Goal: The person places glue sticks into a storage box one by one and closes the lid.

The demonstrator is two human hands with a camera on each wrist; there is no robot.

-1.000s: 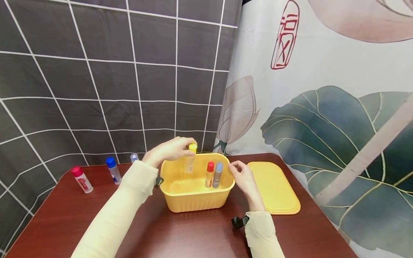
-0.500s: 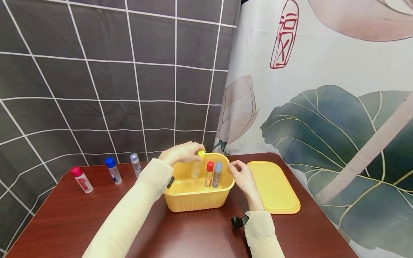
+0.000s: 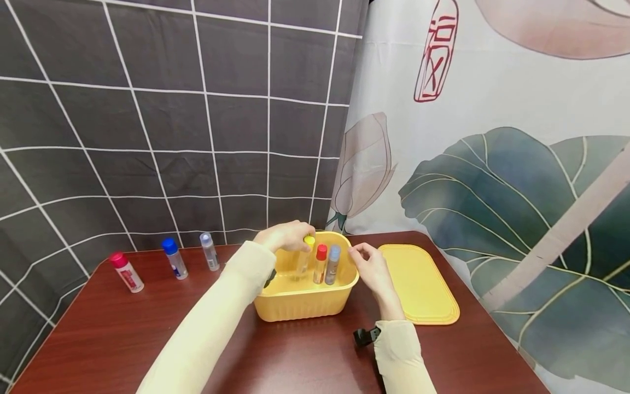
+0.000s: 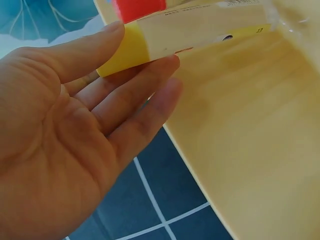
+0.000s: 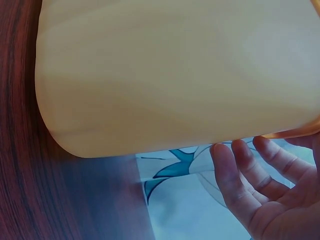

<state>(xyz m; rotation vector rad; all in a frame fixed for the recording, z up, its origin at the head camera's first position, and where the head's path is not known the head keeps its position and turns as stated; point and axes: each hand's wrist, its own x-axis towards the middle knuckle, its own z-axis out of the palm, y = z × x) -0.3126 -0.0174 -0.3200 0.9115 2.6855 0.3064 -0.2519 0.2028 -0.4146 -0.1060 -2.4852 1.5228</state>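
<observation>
My left hand (image 3: 285, 236) pinches the yellow cap of a glue stick (image 3: 303, 261), held upright inside a yellow plastic bin (image 3: 305, 307). In the left wrist view, thumb and fingers grip the cap end of this glue stick (image 4: 200, 32), whose pale body extends past the fingertips. Beside it in the bin stand a red-capped glue stick (image 3: 320, 265) and a grey-blue-capped one (image 3: 332, 266). My right hand (image 3: 372, 268) holds the bin's right rim. Seen from the right wrist, its fingertips (image 5: 225, 155) lie against the bin's outer wall (image 5: 165, 80).
On the dark red table (image 3: 290, 355), a pink-capped glue stick (image 3: 127, 273), a blue-capped one (image 3: 174, 260) and a clear-capped one (image 3: 209, 253) stand to the left. A flat yellow lid (image 3: 418, 284) lies right of the bin. Patterned cloths hang behind.
My left hand has moved right and lower into the bin with the yellow-capped glue stick, bringing it beside the red-capped one. My right hand stays at the rim.
</observation>
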